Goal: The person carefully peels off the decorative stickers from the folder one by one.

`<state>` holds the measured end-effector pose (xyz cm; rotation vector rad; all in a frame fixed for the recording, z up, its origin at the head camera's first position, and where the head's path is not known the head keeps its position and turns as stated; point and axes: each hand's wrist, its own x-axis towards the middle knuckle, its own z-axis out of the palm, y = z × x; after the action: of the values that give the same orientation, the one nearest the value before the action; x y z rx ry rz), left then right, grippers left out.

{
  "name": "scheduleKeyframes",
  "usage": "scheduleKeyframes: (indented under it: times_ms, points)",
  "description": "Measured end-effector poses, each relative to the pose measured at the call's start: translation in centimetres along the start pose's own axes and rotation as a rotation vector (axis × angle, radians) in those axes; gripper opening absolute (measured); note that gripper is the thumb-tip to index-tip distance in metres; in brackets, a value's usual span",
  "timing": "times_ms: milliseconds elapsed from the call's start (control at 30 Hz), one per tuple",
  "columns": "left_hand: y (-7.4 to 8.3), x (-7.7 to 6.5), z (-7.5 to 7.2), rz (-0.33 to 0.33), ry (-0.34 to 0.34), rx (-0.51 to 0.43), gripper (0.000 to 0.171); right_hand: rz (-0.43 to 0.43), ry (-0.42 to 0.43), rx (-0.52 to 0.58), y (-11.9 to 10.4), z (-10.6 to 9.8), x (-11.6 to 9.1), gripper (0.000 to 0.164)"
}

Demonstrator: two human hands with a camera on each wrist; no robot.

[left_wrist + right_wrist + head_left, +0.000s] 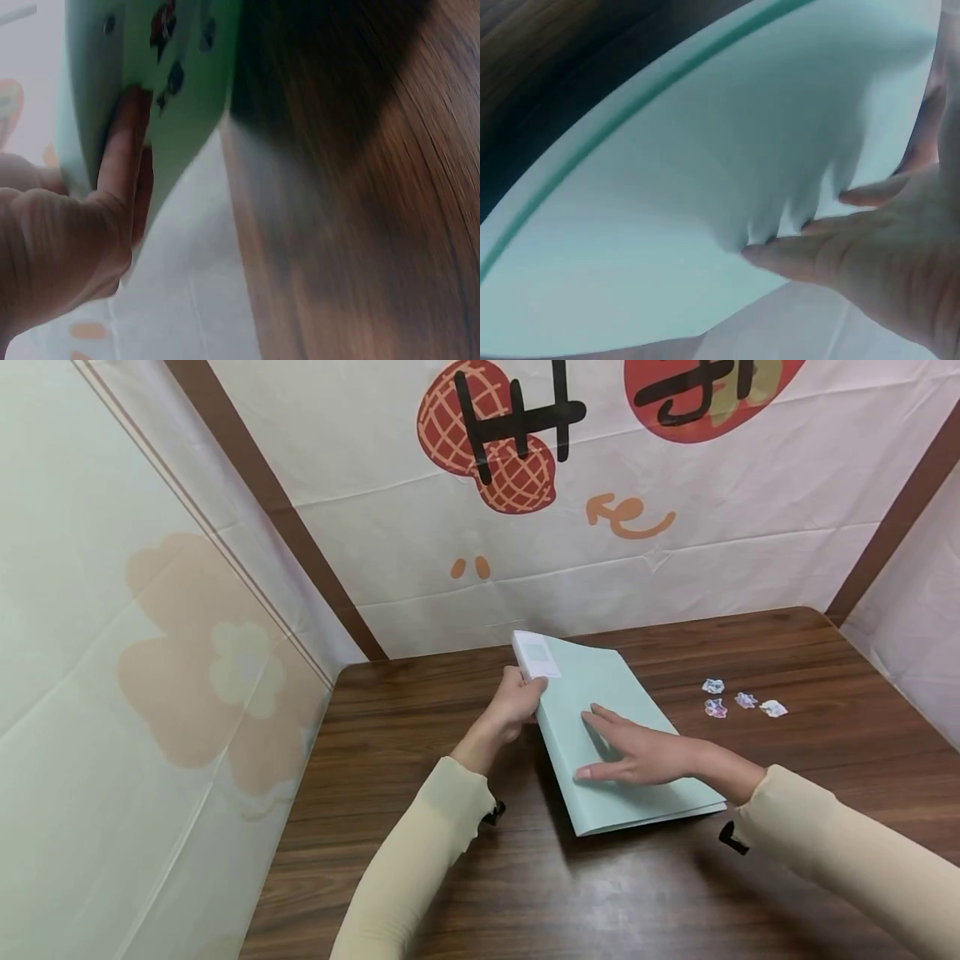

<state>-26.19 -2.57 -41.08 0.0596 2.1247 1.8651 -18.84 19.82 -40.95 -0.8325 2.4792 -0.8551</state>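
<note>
One mint folder (pixel 611 685) (white label (pixel 538 658)) in the left hand (pixel 516 700).

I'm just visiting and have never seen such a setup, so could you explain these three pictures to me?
There is no machine working here, just a person's two bare hands. The wide picture comes from a camera worn on the head, looking forward and down; the other two come from cameras on the left and right wrists. On the brown table lie four small cut-out pieces. The left hand grips a pale green folder by its left edge. The right hand spreads its fingers on or just above the cover.
</note>
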Motion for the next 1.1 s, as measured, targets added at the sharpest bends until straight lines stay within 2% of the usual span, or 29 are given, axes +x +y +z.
scheduleKeyframes:
  times_ms: [133,300,467,600,833,1000,1100]
  points:
    - [0.9,-1.1,1.1,0.033,0.045,-0.049,0.044,0.001,0.034,-0.013,-1.9,-0.1,0.1,0.108]
    - [2.2,-2.5,2.0,0.053,0.071,-0.099,0.047,0.054,0.035,0.009,-4.0,-0.3,0.0,0.117]
    - [3.2,-3.6,2.9,0.105,0.064,-0.120,0.049,0.090,0.052,0.025,-5.5,-0.4,0.0,0.111]
    - [3.6,-3.9,3.2,0.113,0.034,-0.138,0.053,0.100,0.075,0.006,-5.9,-0.5,0.0,0.105]
    - [3.8,-3.9,2.7,0.055,0.015,-0.136,0.056,0.115,0.078,-0.053,-5.8,-0.1,-0.5,0.103]
    - [3.9,-4.2,2.3,0.038,-0.005,-0.162,0.055,0.087,0.147,-0.085,-5.7,0.1,-1.5,0.096]
    - [3.9,-4.4,2.2,0.051,-0.025,-0.187,0.054,0.061,0.203,-0.115,-5.6,0.3,-2.3,0.092]
